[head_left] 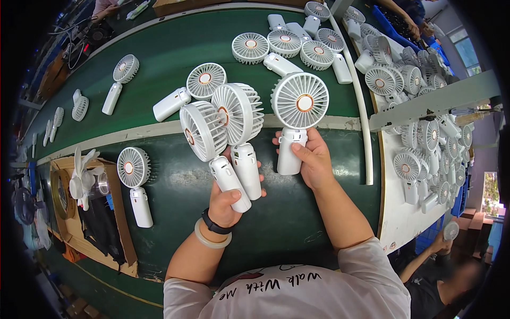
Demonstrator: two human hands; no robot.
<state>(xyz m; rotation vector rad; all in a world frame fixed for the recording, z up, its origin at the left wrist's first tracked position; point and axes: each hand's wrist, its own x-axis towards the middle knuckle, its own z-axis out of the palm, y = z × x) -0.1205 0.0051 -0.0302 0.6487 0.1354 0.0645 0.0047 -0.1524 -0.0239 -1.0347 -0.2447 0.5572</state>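
My left hand (226, 204) is closed round the handles of two white handheld fans, a nearer fan (203, 132) with its head tilted left and a second fan (237, 114) just behind it. In my right hand (316, 159) is another white handheld fan (300, 101), upright, its round grille with a copper-coloured ring facing me. My thumb lies across its handle. A further fan (206, 81) lies on the green belt beyond my left hand. One more fan (134, 168) rests on the dark table to the left.
Several fans (285, 42) lie clustered on the belt at the far side. A white pipe (358, 98) runs along the right, beside a white table (390, 212) crowded with fans. A cardboard box (127, 234) stands at the left. Another person (438, 276) holds a fan at lower right.
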